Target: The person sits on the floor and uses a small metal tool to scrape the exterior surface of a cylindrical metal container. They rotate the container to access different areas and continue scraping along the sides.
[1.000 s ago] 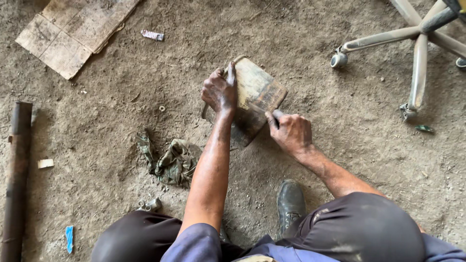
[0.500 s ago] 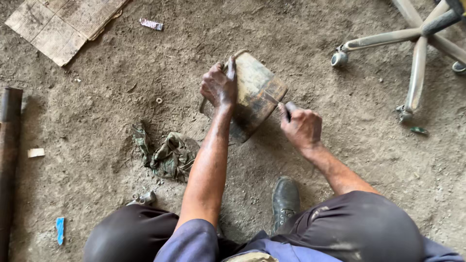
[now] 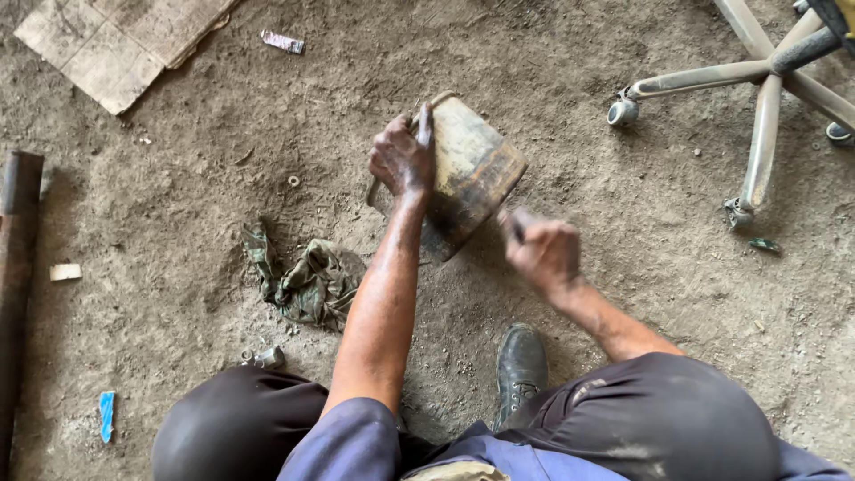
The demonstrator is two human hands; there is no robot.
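The left hand [image 3: 403,160] grips the can [image 3: 468,174], seemingly stiff, greasy metal best held by its rim, while the blurred right hand [image 3: 543,252] clenches a tool [image 3: 515,224].

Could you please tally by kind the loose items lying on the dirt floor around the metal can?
Crumpled rag: 1
Rusty pipe: 1
Cardboard sheet: 1
Blue scrap: 1
Small metal fitting: 1
Total: 5

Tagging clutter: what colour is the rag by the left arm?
Dirty green rag, crumpled on the dirt floor; head view.
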